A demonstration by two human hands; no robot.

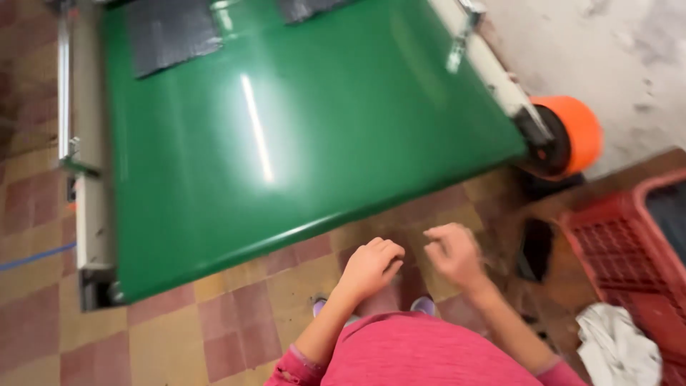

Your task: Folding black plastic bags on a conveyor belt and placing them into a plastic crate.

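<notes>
Green and glossy, the conveyor belt [286, 136] fills the upper left, with a metal side rail [89, 143] along its left edge and dark mats [171, 32] lying at its far end. Below the belt's near edge, over the checkered tile floor [214, 314], both hands hover empty. The left hand [371, 266] has its fingers curled together in a loose fist. Just beside it, the right hand [454, 254] has fingers slightly bent and apart, touching nothing. Further right sit an orange roller cap [582, 132], a red plastic crate [629, 243] and a white cloth [614, 347].
</notes>
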